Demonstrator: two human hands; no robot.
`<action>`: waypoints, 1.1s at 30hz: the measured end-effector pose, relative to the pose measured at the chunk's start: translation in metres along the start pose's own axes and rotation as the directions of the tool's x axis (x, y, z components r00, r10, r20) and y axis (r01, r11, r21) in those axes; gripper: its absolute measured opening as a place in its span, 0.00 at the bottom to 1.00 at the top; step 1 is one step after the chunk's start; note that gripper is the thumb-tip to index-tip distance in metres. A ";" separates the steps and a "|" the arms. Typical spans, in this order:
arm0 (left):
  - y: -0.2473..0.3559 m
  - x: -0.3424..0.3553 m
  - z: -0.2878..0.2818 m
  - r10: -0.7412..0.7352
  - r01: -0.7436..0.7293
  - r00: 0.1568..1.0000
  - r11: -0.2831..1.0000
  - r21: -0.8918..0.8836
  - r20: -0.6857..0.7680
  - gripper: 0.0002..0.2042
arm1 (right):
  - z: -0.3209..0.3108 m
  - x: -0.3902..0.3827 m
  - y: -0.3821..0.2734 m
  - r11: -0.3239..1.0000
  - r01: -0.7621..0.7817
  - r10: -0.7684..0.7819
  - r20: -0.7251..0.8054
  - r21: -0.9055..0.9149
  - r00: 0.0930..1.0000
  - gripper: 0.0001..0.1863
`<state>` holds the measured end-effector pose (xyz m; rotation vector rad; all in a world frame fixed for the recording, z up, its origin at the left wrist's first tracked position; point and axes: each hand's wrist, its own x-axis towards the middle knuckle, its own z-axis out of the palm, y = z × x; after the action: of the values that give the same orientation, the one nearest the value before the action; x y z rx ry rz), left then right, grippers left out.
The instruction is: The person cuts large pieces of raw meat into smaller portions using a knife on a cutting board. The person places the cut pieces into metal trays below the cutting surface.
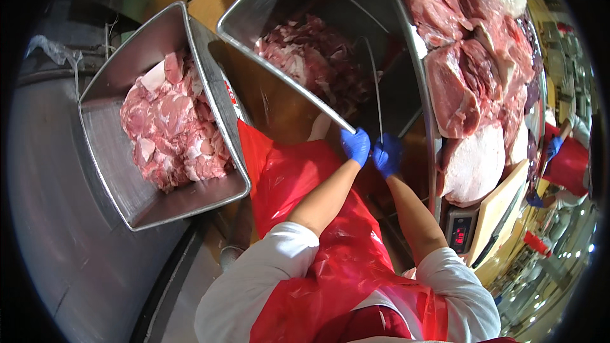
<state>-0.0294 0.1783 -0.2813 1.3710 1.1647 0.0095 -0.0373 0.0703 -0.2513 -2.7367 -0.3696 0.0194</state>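
Observation:
My left hand (356,146), in a blue glove, is closed over the near rim of a deep metal bin (286,77). Close beside it, my right hand (386,154), also blue-gloved and in shadow, is closed around a thin metal rod (375,89). The rod reaches away from me over the bin and curves at its far end. Inside that bin lies a heap of raw meat trimmings (305,57), partly in shadow. My fingertips on the right side are hard to make out.
Left of me stands a second metal bin (101,171) holding pale raw meat pieces (175,127). At right, large meat cuts (467,82) lie along a metal-edged table, with a scale display (460,235), a cutting board (499,206) and a knife (495,235). A co-worker (569,162) in a red apron stands beyond.

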 end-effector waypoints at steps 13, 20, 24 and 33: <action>-0.043 0.010 -0.129 0.027 -0.026 0.997 0.999 -0.022 0.066 0.08 | -0.001 -0.039 -0.060 0.796 -0.265 0.215 0.155 0.544 0.964 0.03; -0.012 0.032 -0.205 0.216 -0.225 0.974 0.956 0.189 0.068 0.10 | 0.020 -0.019 -0.082 0.786 -0.343 0.287 0.187 0.515 0.939 0.09; 0.014 -0.034 -0.227 0.716 -0.640 0.693 0.556 0.531 0.085 0.20 | 0.042 -0.029 -0.106 0.777 -0.304 0.244 0.181 0.551 0.953 0.10; -0.031 -0.022 -0.244 0.458 -0.885 0.418 0.009 0.466 0.785 0.19 | 0.020 -0.009 -0.081 0.717 -0.394 0.325 0.224 0.575 0.919 0.07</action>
<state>-0.2138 0.3361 -0.2350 2.6625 -0.2282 -0.1921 -0.0676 0.1479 -0.2403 -2.1098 0.1456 0.3350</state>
